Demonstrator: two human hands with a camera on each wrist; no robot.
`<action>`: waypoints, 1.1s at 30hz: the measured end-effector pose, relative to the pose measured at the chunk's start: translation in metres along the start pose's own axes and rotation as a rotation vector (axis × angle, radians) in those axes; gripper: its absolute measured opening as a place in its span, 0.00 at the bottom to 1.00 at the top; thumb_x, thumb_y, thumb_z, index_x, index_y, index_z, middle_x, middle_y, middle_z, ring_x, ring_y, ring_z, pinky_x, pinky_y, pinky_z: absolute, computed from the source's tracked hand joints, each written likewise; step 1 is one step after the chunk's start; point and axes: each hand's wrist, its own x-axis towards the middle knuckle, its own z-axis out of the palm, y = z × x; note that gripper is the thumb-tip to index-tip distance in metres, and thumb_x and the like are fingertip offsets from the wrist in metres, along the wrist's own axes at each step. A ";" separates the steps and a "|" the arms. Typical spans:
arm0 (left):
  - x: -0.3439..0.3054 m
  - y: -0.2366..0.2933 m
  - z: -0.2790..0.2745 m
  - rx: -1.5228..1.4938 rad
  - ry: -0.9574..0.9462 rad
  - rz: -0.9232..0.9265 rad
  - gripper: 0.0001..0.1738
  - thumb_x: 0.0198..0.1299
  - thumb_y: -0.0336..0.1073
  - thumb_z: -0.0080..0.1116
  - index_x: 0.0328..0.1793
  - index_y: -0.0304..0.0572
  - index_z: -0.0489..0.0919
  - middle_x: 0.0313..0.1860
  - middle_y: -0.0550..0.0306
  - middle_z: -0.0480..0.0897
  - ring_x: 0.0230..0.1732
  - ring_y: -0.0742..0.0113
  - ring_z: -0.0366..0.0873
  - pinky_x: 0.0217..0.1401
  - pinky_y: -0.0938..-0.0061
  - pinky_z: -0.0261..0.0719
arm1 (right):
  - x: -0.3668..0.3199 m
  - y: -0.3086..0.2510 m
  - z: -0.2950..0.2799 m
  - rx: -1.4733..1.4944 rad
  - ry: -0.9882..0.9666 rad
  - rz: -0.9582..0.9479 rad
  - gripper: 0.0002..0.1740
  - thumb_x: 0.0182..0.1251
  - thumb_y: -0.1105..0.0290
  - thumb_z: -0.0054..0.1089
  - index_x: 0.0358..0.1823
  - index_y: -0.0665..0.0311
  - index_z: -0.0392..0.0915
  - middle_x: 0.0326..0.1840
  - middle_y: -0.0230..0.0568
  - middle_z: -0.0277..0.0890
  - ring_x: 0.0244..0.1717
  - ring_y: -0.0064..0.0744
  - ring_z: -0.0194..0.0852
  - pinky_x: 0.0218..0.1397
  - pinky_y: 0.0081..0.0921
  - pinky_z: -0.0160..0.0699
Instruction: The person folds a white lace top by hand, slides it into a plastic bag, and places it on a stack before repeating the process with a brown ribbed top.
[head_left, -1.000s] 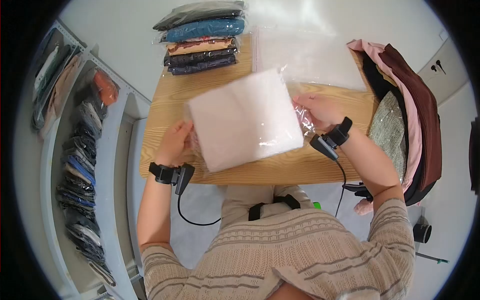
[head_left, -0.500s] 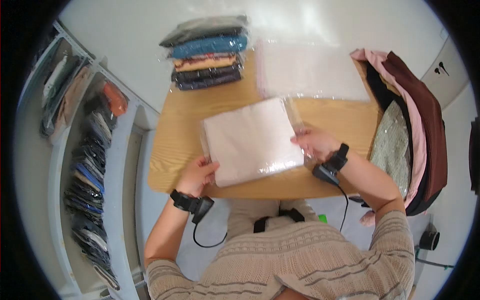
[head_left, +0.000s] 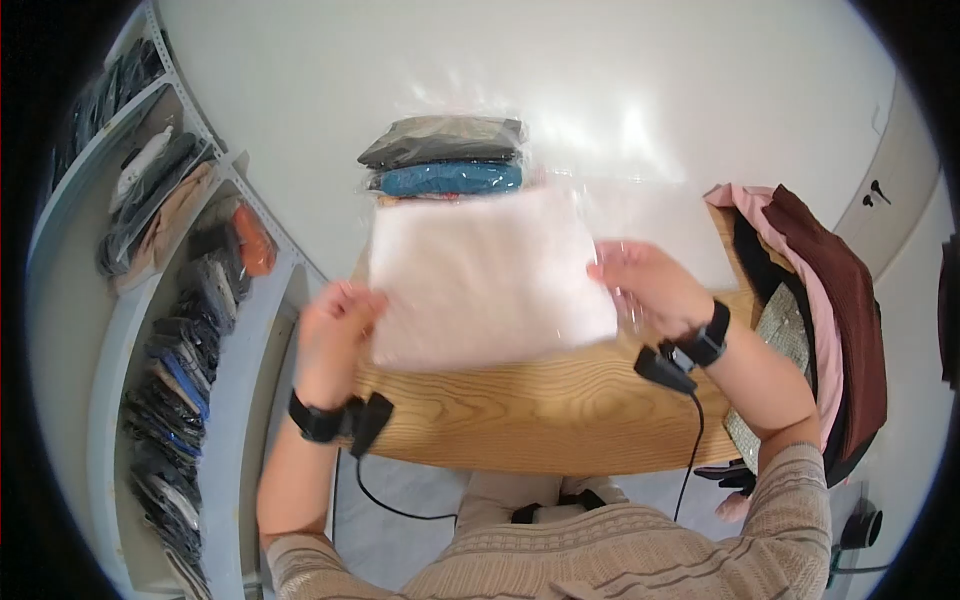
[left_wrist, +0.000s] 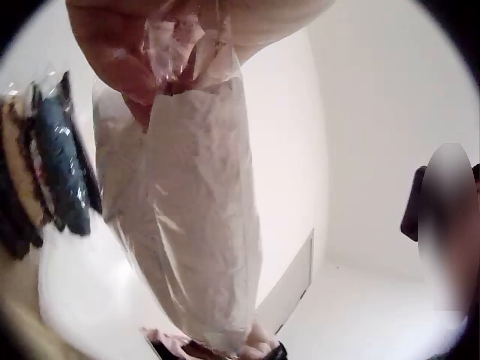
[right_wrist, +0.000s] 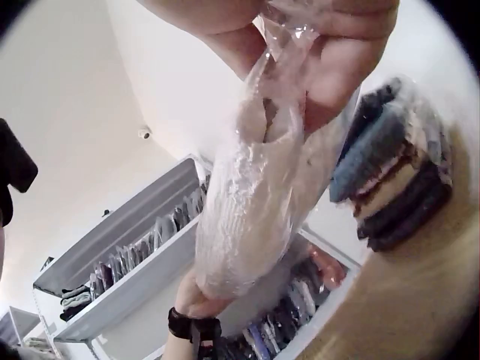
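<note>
A folded pale pinkish-white garment [head_left: 490, 280] in a clear plastic bag is held up over the near part of the wooden table [head_left: 530, 415]. My left hand [head_left: 335, 330] pinches its left edge between thumb and fingers. On the opposite side my right hand [head_left: 655, 285] grips the loose clear plastic at the right edge. Seen end-on in the left wrist view, the bagged garment [left_wrist: 202, 202] looks thick and slightly bowed. Bunched plastic [right_wrist: 289, 37] sits between thumb and fingers in the right wrist view.
Behind the garment stands a stack of bagged clothes [head_left: 445, 175], its lower part hidden. Clear plastic bags [head_left: 665, 230] lie flat at the back right. Loose clothes [head_left: 825, 290] drape over the table's right side. Shelves of bagged clothes [head_left: 190, 300] line the left.
The bagged garment has gone from near the tabletop to a raised, more level position, both hands still gripping its sides. The head view has tilted upward, showing more wall.
</note>
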 end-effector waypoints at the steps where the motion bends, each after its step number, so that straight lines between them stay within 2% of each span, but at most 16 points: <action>1: 0.021 0.012 -0.007 0.047 0.003 0.052 0.06 0.57 0.34 0.60 0.35 0.43 0.75 0.30 0.69 0.77 0.30 0.81 0.71 0.33 0.85 0.69 | 0.015 -0.015 0.001 -0.067 0.043 -0.049 0.09 0.65 0.72 0.57 0.44 0.66 0.76 0.32 0.25 0.74 0.30 0.12 0.66 0.31 0.11 0.66; 3: 0.072 0.031 -0.011 0.088 0.074 0.180 0.07 0.56 0.37 0.62 0.34 0.43 0.77 0.25 0.70 0.74 0.25 0.82 0.65 0.29 0.84 0.62 | 0.052 -0.039 0.001 -0.080 0.084 -0.176 0.08 0.64 0.71 0.57 0.43 0.66 0.76 0.29 0.25 0.72 0.27 0.14 0.63 0.29 0.12 0.65; 6: 0.160 0.046 -0.025 0.025 -0.018 0.177 0.10 0.55 0.38 0.62 0.39 0.42 0.77 0.33 0.65 0.78 0.35 0.77 0.74 0.37 0.79 0.71 | 0.133 -0.056 -0.015 0.030 0.053 -0.313 0.08 0.64 0.70 0.57 0.39 0.68 0.75 0.27 0.29 0.72 0.25 0.17 0.63 0.27 0.16 0.65; 8: 0.215 0.040 -0.032 0.057 -0.016 0.175 0.13 0.57 0.39 0.61 0.43 0.39 0.77 0.37 0.61 0.79 0.39 0.74 0.75 0.40 0.76 0.73 | 0.194 -0.060 -0.046 -0.054 -0.025 -0.253 0.07 0.66 0.68 0.55 0.39 0.63 0.74 0.33 0.28 0.74 0.27 0.17 0.68 0.30 0.15 0.67; 10: 0.251 0.012 -0.033 0.127 0.114 0.170 0.21 0.57 0.41 0.61 0.52 0.35 0.75 0.46 0.55 0.79 0.45 0.69 0.76 0.49 0.73 0.74 | 0.215 -0.049 -0.034 0.203 0.256 -0.136 0.13 0.65 0.69 0.54 0.47 0.68 0.69 0.39 0.39 0.75 0.34 0.27 0.76 0.33 0.17 0.77; 11: 0.257 0.002 -0.031 0.122 0.114 0.174 0.21 0.57 0.41 0.61 0.52 0.35 0.75 0.46 0.55 0.79 0.45 0.69 0.76 0.49 0.73 0.74 | 0.217 -0.045 -0.038 0.119 0.289 -0.094 0.16 0.64 0.70 0.54 0.51 0.68 0.66 0.42 0.41 0.74 0.36 0.29 0.77 0.37 0.19 0.78; 13: 0.258 -0.017 -0.030 0.425 0.069 0.291 0.28 0.57 0.45 0.61 0.60 0.37 0.72 0.54 0.49 0.75 0.55 0.63 0.73 0.58 0.69 0.70 | 0.207 -0.026 -0.041 -0.010 0.321 -0.170 0.24 0.63 0.71 0.54 0.60 0.68 0.62 0.49 0.45 0.71 0.40 0.32 0.76 0.42 0.21 0.78; 14: 0.255 -0.021 -0.029 0.428 0.066 0.286 0.28 0.57 0.45 0.61 0.60 0.37 0.72 0.54 0.49 0.75 0.55 0.63 0.73 0.58 0.69 0.70 | 0.202 -0.023 -0.042 -0.014 0.271 -0.212 0.23 0.61 0.73 0.56 0.58 0.69 0.66 0.40 0.40 0.75 0.33 0.26 0.76 0.35 0.18 0.78; 16: 0.250 -0.029 -0.024 0.600 -0.074 0.379 0.30 0.55 0.48 0.62 0.62 0.44 0.72 0.63 0.36 0.67 0.68 0.49 0.59 0.69 0.63 0.59 | 0.192 -0.020 -0.046 -0.071 0.194 -0.189 0.24 0.61 0.70 0.58 0.58 0.69 0.67 0.41 0.38 0.75 0.37 0.24 0.75 0.40 0.18 0.75; 17: 0.253 -0.035 -0.024 0.600 -0.088 0.368 0.30 0.55 0.48 0.62 0.62 0.44 0.72 0.63 0.36 0.67 0.68 0.49 0.59 0.69 0.63 0.59 | 0.191 -0.018 -0.048 -0.064 0.203 -0.175 0.24 0.61 0.70 0.58 0.58 0.69 0.67 0.41 0.38 0.75 0.37 0.24 0.75 0.40 0.18 0.75; 19: 0.267 -0.041 -0.024 0.833 0.017 0.507 0.30 0.54 0.47 0.62 0.62 0.46 0.72 0.66 0.32 0.62 0.69 0.42 0.56 0.70 0.61 0.55 | 0.196 -0.022 -0.053 -0.206 0.103 -0.203 0.26 0.64 0.68 0.53 0.63 0.66 0.64 0.52 0.42 0.71 0.49 0.27 0.72 0.52 0.22 0.71; 24: 0.260 -0.034 -0.004 0.960 0.213 0.581 0.30 0.53 0.40 0.62 0.64 0.50 0.70 0.66 0.37 0.63 0.71 0.42 0.53 0.71 0.57 0.52 | 0.181 -0.018 -0.051 -0.161 0.173 -0.233 0.26 0.64 0.69 0.53 0.63 0.63 0.64 0.52 0.39 0.72 0.49 0.27 0.72 0.53 0.22 0.69; 26: 0.250 -0.027 0.002 0.987 0.347 0.658 0.29 0.51 0.39 0.62 0.62 0.49 0.71 0.66 0.30 0.61 0.71 0.37 0.51 0.71 0.54 0.52 | 0.174 -0.016 -0.054 -0.163 0.306 -0.167 0.22 0.64 0.69 0.53 0.59 0.64 0.67 0.50 0.38 0.73 0.48 0.27 0.72 0.52 0.22 0.70; 28: 0.231 -0.015 0.012 0.948 0.369 0.712 0.25 0.52 0.35 0.60 0.59 0.48 0.73 0.65 0.33 0.63 0.70 0.41 0.54 0.70 0.56 0.54 | 0.161 -0.017 -0.058 -0.140 0.295 -0.146 0.19 0.64 0.69 0.54 0.56 0.64 0.69 0.49 0.38 0.74 0.47 0.27 0.72 0.51 0.21 0.70; 30: 0.213 -0.005 0.022 0.664 0.265 0.641 0.23 0.56 0.35 0.57 0.60 0.49 0.72 0.67 0.41 0.64 0.71 0.54 0.55 0.69 0.63 0.55 | 0.144 -0.017 -0.062 -0.120 0.294 -0.124 0.17 0.64 0.69 0.54 0.53 0.64 0.71 0.48 0.38 0.74 0.47 0.26 0.73 0.50 0.21 0.71; 33: 0.172 0.014 0.047 0.214 0.102 0.480 0.20 0.59 0.30 0.53 0.58 0.37 0.72 0.63 0.49 0.69 0.67 0.61 0.61 0.69 0.69 0.56 | 0.118 -0.016 -0.073 -0.149 0.318 -0.111 0.13 0.63 0.69 0.55 0.48 0.64 0.73 0.47 0.36 0.74 0.46 0.25 0.73 0.49 0.20 0.72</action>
